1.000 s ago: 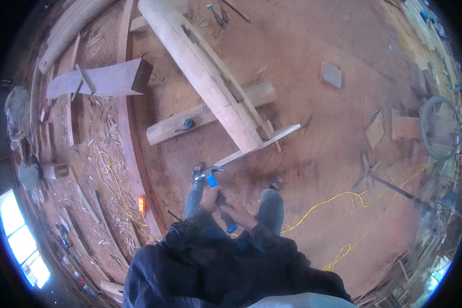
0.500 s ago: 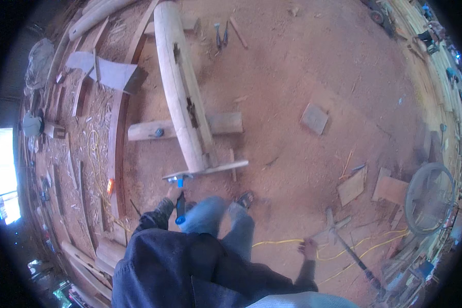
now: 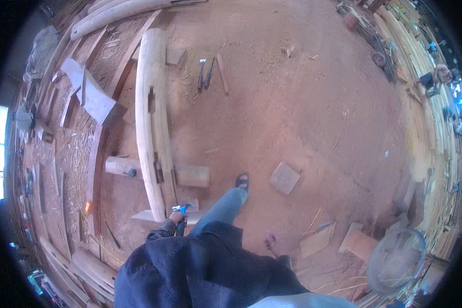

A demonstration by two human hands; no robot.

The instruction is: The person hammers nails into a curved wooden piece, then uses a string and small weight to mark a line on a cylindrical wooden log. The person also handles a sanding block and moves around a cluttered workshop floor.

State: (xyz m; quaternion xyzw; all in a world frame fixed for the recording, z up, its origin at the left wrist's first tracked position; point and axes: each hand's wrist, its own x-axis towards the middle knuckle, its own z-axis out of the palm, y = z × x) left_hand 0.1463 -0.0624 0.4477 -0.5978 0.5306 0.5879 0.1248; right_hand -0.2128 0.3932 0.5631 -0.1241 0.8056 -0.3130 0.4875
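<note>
My left hand (image 3: 177, 217) is wrapped around the handle of a hammer (image 3: 183, 209) with a metal head and blue neck, close to the near end of a long, pale log (image 3: 145, 102). Dark slots are cut into the log's upper side, and a crosswise timber (image 3: 194, 176) lies beneath it. A thin board (image 3: 141, 215) lies at the log's near end. Low at my right side, my right hand (image 3: 271, 241) is smeared by motion. Nothing can be made out in it.
Two chisels (image 3: 200, 77) and a wooden stick (image 3: 222, 74) lie beyond the log's right side. A square wooden block (image 3: 285, 178) rests on the dirt floor. A wheel-like ring (image 3: 397, 260) and boards (image 3: 318, 240) are at right. A long beam (image 3: 98, 169) runs along the left.
I have stepped forward and to the right, one sandalled foot now well ahead. The log appears lower and further left. The hammer stays in my left hand; my right hand has swung closer to my body.
</note>
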